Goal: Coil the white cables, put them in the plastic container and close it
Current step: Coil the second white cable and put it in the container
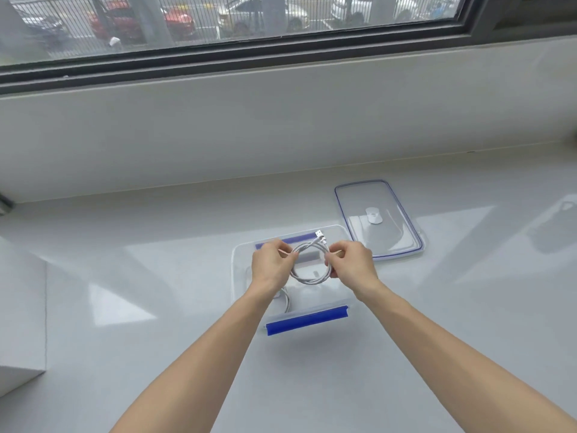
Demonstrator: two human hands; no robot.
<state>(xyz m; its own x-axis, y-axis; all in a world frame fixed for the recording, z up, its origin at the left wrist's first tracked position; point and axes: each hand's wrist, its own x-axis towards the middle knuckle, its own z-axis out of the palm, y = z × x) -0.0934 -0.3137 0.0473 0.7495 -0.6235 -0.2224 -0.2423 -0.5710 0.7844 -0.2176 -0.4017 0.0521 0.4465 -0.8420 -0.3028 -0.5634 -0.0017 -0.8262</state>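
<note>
White counter (pixel 156 276) — window (pixel 218 20) behind

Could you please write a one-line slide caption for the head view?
Both hands, left hand and right hand, hold a coiled white cable above the open plastic container; its lid lies alongside.

The glossy white surface (pixel 156 276) runs under a window. On it stands a clear rectangular plastic container (pixel 240 270) with blue clips on its near and far ends. Its clear lid with a thin blue rim (pixel 379 218) lies flat just beside it, to the right and further back. A white box (pixel 18 323) sits at the left edge.
</note>
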